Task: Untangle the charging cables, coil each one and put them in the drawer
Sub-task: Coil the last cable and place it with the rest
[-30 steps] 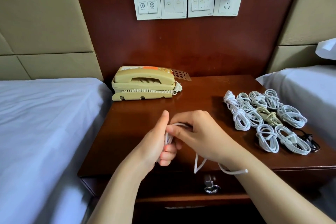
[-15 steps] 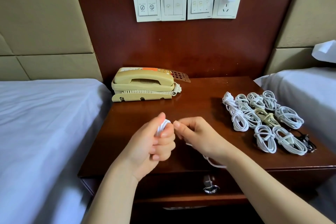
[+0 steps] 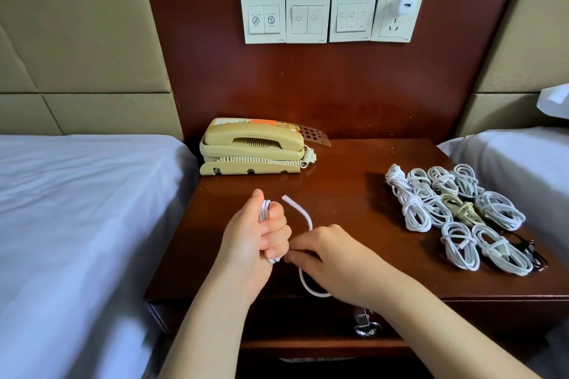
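Now the right grip [image 3: 332, 258] sits lower than it did a moment ago. Before, it was up by the top of the left grip [image 3: 258, 237]. Now its fingertips are down by the left little finger. The loose end of the white cable [image 3: 295, 204] has also popped up, and it pokes into the air between the two.

The left grip is a fist with the thumb up. It is wrapped round a small bunch of loops of the white cable. The loops peek out at the top and bottom of the fist.

The right grip has bent fingers, and it pinches the same cable. The cable curves down from its loose end, goes behind the right fingers and comes out below in a loop. That loop hangs at the front edge of the desk [image 3: 354, 181].

Both grips are over the front part of the desk, and they touch or nearly touch.

On the right side of the desk lie the coiled white cables [image 3: 498, 209], packed close in rows. One beige coil [image 3: 460, 209] lies in the middle of them. A thin black cable [image 3: 529, 248] lies at their right edge.

The drawer [image 3: 292, 320] is under the desk top. It looks closed, and a key [image 3: 365, 323] hangs in its front.

A beige phone [image 3: 252, 144] sits at the back of the desk. There is a bed with white sheets on the left [image 3: 77, 194] and another on the right [image 3: 508, 157].

On the wooden wall above are white switches [image 3: 308, 18]. A white charger [image 3: 401, 8] is plugged in beside them.
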Available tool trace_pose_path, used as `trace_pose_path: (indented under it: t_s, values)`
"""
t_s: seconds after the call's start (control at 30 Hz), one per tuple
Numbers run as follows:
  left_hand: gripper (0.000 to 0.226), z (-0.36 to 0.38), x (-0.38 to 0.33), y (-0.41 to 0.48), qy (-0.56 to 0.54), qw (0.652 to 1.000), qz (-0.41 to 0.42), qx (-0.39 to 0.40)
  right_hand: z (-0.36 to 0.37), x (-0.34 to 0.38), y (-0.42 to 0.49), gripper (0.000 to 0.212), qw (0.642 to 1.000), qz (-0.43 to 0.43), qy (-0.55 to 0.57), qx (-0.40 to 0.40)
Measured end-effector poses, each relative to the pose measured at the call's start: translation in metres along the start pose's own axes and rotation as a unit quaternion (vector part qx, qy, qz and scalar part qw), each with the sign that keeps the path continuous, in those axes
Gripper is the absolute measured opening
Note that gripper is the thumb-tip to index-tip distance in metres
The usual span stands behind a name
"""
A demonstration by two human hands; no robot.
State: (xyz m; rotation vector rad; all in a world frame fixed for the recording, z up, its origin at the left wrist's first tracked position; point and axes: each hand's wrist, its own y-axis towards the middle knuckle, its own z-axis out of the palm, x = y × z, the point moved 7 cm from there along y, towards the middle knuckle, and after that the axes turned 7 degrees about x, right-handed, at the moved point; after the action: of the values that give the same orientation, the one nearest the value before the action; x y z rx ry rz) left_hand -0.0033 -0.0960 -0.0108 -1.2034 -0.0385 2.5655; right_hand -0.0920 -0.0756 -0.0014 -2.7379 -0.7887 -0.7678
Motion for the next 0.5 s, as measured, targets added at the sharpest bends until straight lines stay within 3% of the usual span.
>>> trace_pose_path:
  t_s: [0.27,0.33,0.43,0.5]
  values:
    - [0.055,-0.013,-0.009,0.009,0.032,0.994,0.035,-0.093,0.001,0.020,-0.007,0.038,0.992,0.007,-0.119,0.026]
    - [0.055,-0.014,-0.011,0.008,0.095,0.986,0.066,-0.118,-0.003,0.024,-0.008,0.034,0.991,-0.002,-0.130,0.014]
    - [0.056,-0.017,-0.025,0.005,0.240,0.944,0.165,-0.157,-0.010,0.031,-0.013,0.029,0.994,-0.034,-0.104,-0.002]
    - [0.058,-0.019,-0.029,0.006,0.288,0.925,0.180,-0.170,-0.014,0.033,-0.014,0.029,0.993,-0.062,-0.092,-0.028]
